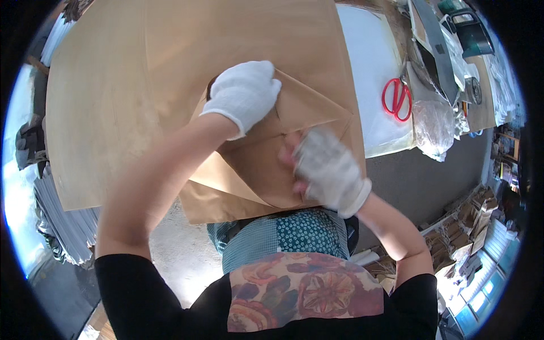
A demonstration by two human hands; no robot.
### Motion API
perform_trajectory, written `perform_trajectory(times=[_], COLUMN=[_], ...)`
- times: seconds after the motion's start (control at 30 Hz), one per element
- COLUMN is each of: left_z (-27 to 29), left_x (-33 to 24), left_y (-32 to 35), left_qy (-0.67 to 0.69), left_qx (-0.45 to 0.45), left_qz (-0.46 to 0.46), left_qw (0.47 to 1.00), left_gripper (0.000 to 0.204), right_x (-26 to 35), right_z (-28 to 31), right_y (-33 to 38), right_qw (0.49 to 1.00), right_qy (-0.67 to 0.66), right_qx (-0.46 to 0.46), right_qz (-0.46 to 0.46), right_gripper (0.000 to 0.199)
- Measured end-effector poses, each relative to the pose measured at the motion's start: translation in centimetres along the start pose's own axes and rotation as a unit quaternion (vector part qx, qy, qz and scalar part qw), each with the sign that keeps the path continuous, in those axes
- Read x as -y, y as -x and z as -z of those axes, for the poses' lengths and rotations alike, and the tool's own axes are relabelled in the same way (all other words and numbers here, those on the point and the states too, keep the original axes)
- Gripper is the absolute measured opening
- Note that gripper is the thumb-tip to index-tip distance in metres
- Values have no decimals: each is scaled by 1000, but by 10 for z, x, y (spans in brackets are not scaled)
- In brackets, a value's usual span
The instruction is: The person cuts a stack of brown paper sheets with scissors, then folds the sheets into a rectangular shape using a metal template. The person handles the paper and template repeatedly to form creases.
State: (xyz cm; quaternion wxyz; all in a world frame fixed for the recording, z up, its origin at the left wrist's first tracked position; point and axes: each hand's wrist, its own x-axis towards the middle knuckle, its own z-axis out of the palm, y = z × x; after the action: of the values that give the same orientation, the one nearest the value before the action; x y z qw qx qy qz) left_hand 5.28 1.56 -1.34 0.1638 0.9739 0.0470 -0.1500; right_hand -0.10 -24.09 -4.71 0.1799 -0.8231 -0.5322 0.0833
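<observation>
A large sheet of brown kraft paper (243, 28) lies across the table, its near end opened into a folded, pocket-like shape with diagonal creases. My left hand (243, 93), in a white knit glove, is curled at the far edge of this opening, closed on the paper; its fingertips are partly hidden. My right hand (328, 170), in a greyed white glove with bare fingertips, is over the right side of the inner brown fold (255, 170). It is blurred by motion, but its fingers and thumb appear apart, touching the paper.
Red-handled scissors (396, 99) lie on a white sheet (374, 68) to the right. Beyond are a clear plastic bag (433, 127), a grey flat panel (436, 48) and a dark green jug (473, 37). Stacked grey sheets (65, 218) stand at the left; cardboard bundles (453, 238) lie lower right.
</observation>
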Motion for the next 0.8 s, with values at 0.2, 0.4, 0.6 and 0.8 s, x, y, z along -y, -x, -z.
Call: perform_trajectory(times=[0.2,0.4,0.6,0.8], left_z=[60,-48,-72,-77], left_x=[25,91,93,92], left_y=[92,150,139,138], left_qy=[235,255,161,37], left_qx=[-198,-218,-242,-216], left_qz=[-68,91,70,59], left_qw=[949,937,954,974], left_gripper=[46,82,81,73], right_x=[-17,-36,-45,18], right_z=[2,18,5,-24], right_y=[-28,-70,-117,-72], right_qw=[986,995,990,960], right_qy=[99,96,118,-96], right_qx=[-47,5,-60,11], right_qz=[-128,-33,42,262], right_gripper=[86,92,74,35])
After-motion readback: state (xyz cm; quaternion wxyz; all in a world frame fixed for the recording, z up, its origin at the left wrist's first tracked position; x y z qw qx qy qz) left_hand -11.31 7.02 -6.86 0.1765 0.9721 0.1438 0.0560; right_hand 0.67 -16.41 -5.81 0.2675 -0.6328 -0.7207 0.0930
